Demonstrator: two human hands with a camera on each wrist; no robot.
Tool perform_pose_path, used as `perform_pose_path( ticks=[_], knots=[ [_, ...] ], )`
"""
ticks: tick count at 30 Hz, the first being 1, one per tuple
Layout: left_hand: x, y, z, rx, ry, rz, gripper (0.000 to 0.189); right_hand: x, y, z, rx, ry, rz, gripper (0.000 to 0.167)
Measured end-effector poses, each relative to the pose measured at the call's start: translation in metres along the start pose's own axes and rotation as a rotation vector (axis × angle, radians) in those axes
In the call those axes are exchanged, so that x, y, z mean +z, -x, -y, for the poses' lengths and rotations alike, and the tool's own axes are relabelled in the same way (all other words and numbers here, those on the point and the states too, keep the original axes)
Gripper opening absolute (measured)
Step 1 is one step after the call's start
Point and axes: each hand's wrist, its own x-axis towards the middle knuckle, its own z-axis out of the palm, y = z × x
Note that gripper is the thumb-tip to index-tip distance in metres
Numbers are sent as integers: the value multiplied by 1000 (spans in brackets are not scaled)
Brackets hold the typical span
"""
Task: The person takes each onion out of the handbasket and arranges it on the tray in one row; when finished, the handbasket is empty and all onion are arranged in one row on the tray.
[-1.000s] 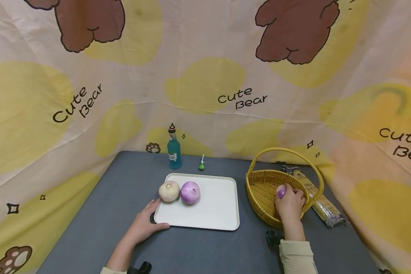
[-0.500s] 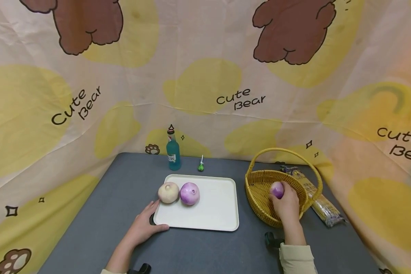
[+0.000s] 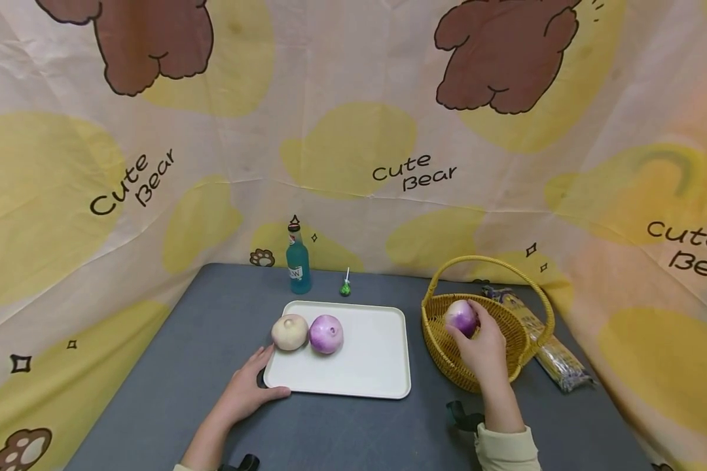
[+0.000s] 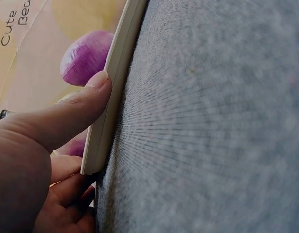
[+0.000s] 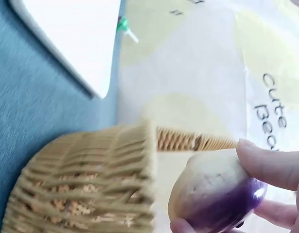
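Observation:
My right hand [image 3: 486,340] holds a purple-and-white turnip [image 3: 461,318] between thumb and fingers, over the yellow wicker basket [image 3: 448,353]. In the right wrist view, the turnip [image 5: 215,191] shows a cream side and a glossy purple side beside the basket rim [image 5: 148,160]. My left hand [image 3: 244,389] grips the near left corner of the white tray [image 3: 371,353]; the left wrist view has its thumb [image 4: 86,104] on the tray edge and the fingers bent around the corner. On the tray's left half, a cream-side-up turnip [image 3: 290,332] sits beside a purple-side-up turnip [image 3: 326,334].
A blue bottle [image 3: 298,265] stands behind the tray, with a green lollipop [image 3: 345,286] to its right. Right of the basket, partly behind it, lies a long clear packet [image 3: 556,363]. The basket's tall handle [image 3: 489,259] arches above it. A printed cloth [image 3: 330,144] hangs behind the table.
My right hand has lifted the turnip from low in the basket, moving up and left, so more of the turnip shows. My left hand stays on the tray corner.

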Motion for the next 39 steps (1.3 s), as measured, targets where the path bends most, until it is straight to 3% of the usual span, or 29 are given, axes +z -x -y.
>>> perform_pose_path(
  ticks=[9,25,39],
  knots=[
    [0,0,-1,-3,-5,1,110,11,8,21,-71,-46,11,72],
    [0,0,-2,-30,-8,8,111,47,16,45,-232,-50,12,72],
    [-1,1,-5,-36,3,6,111,83,12,57,-273,-91,62,72]
  ],
)
